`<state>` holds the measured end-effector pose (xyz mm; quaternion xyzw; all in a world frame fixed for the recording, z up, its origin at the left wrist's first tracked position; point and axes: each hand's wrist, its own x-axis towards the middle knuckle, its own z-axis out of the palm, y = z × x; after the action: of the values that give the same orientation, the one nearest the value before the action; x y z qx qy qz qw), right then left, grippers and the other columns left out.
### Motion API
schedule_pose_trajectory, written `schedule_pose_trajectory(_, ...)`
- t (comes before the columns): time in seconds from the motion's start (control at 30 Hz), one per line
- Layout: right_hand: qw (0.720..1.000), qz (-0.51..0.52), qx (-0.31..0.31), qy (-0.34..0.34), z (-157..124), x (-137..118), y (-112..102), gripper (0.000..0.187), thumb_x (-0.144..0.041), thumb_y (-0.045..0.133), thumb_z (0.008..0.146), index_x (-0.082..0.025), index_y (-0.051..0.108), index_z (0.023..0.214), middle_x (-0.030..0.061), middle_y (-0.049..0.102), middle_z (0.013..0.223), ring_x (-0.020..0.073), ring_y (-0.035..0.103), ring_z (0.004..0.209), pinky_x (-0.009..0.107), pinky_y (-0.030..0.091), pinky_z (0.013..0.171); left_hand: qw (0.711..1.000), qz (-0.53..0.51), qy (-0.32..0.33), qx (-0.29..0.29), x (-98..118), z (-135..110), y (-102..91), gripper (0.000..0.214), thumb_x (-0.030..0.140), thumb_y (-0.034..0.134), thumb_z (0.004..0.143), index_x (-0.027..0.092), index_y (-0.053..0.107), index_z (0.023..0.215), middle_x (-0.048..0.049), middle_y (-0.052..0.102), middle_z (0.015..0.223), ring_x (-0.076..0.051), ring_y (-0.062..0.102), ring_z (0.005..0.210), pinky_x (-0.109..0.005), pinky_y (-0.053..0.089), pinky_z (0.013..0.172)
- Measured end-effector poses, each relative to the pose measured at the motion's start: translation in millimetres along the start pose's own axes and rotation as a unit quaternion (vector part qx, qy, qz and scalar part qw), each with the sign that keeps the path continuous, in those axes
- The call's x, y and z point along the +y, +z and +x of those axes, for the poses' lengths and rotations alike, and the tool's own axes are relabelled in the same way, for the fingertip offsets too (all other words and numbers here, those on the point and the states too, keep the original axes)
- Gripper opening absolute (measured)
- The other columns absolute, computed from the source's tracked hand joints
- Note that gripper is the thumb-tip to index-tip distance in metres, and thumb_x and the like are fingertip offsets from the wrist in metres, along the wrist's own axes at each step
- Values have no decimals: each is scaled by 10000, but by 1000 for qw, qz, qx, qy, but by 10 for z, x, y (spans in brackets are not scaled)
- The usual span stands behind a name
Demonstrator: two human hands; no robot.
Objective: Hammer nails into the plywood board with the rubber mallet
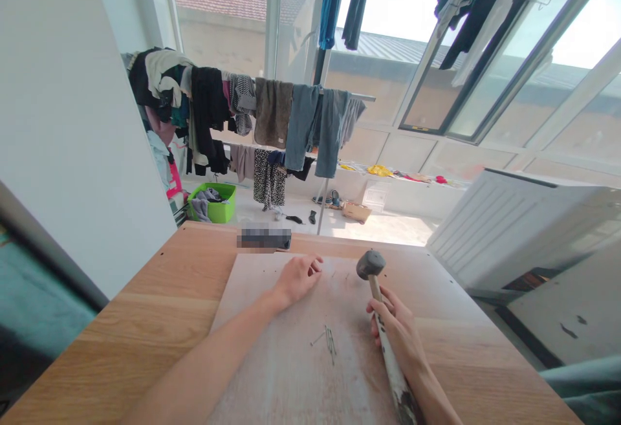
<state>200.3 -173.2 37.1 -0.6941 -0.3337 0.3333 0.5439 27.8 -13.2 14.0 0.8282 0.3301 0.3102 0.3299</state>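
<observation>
My right hand is wrapped round the wooden handle of a mallet with a dark grey head. The head is raised above the far right part of a pale board. My left hand rests at the board's far side with its fingers curled; what they hold, if anything, is hidden. Just right of these fingers, two thin nails seem to stand in the board. Several loose nails lie in a small group nearer to me, between my forearms.
The board lies on a wooden table. A dark, partly blurred object sits at the table's far edge. Beyond are a clothes rack with hanging laundry, a green basket and windows. A white ribbed unit stands at right, a white panel at left.
</observation>
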Motion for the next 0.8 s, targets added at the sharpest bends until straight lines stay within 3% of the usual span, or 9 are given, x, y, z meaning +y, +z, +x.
schedule_pose_trajectory(0.17, 997, 35, -52, -37, -6, -3, -9, 545, -494, 656, 756, -174, 516, 1174, -68, 524, 626, 100, 456, 401, 213, 382, 330, 1000, -6, -4, -5, 4, 1, -6, 263, 152, 641, 780, 188, 682, 1037, -9, 746, 830, -155, 671, 720, -247, 508, 706)
schedule_pose_trajectory(0.37, 986, 80, -139, -42, -91, -295, 124, 424, -458, 633, 811, -179, 535, 1114, -70, 522, 600, 82, 438, 362, 188, 358, 308, 1000, -17, -8, -3, -25, 20, 8, 278, 127, 647, 763, 184, 677, 1033, -9, 742, 828, -143, 660, 687, -237, 502, 674)
schedule_pose_trajectory(0.5, 982, 102, -150, -53, -172, -362, 308, 536, -446, 637, 811, -192, 492, 1260, -62, 537, 707, 63, 429, 353, 187, 352, 288, 1000, -23, -5, 5, -51, 18, 33, 283, 127, 647, 763, 189, 674, 1038, -8, 738, 827, -137, 654, 681, -241, 505, 679)
schedule_pose_trajectory(0.67, 984, 77, -150, -59, -259, -222, 474, 573, -467, 608, 832, -151, 498, 1297, -97, 444, 590, 70, 406, 328, 190, 364, 288, 999, -40, 2, -2, -53, 6, 34, 302, 146, 635, 777, 204, 670, 1071, 6, 732, 808, -131, 649, 681, -234, 495, 672)
schedule_pose_trajectory(0.8, 983, 84, -149, -65, -308, -151, 514, 615, -477, 583, 859, -155, 450, 1366, -69, 492, 684, 62, 431, 335, 196, 377, 285, 999, -49, 13, 2, -62, 6, 30, 305, 152, 642, 778, 203, 676, 1077, 8, 737, 805, -131, 647, 676, -228, 484, 657)
